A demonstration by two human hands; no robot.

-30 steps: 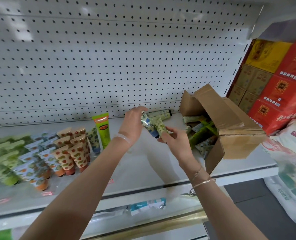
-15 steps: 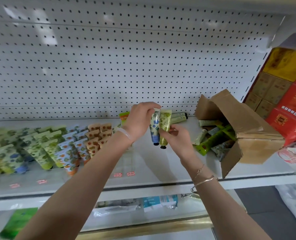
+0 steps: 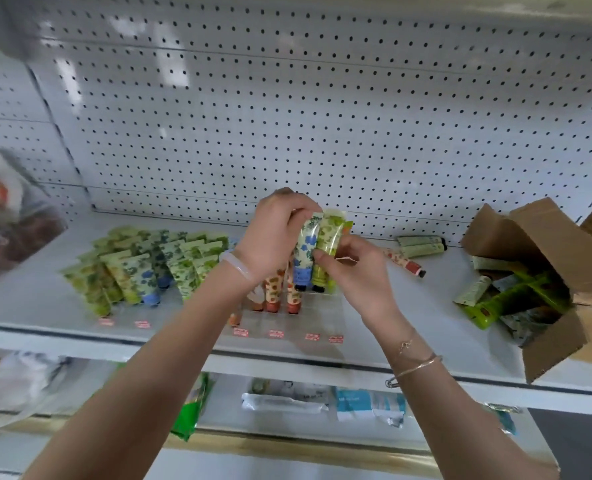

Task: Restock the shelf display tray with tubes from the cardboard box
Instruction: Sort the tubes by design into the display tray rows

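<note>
My left hand (image 3: 273, 233) grips the top of a blue-flowered tube (image 3: 304, 252), held upright with its cap down. My right hand (image 3: 353, 271) pinches a green-patterned tube (image 3: 327, 247) right beside it. Both tubes hang just above the clear display tray (image 3: 318, 306) on the white shelf (image 3: 436, 317). In the tray stand rows of green and blue tubes (image 3: 149, 268) at the left and red-patterned tubes (image 3: 274, 289) under my hands. The cardboard box (image 3: 543, 244) lies on its side at the right, with several tubes (image 3: 509, 299) spilling from its mouth.
Two pale green tubes (image 3: 420, 245) and a red-patterned one (image 3: 403, 262) lie loose on the shelf near the pegboard back wall (image 3: 287, 116). Price labels (image 3: 275, 333) line the tray front. Packets (image 3: 367, 403) lie on the lower shelf. A wrapped bundle (image 3: 7, 220) sits at far left.
The view has swung left, so the box now sits further right. My hands have carried the two tubes left over the tray and turned them upright, side by side.
</note>
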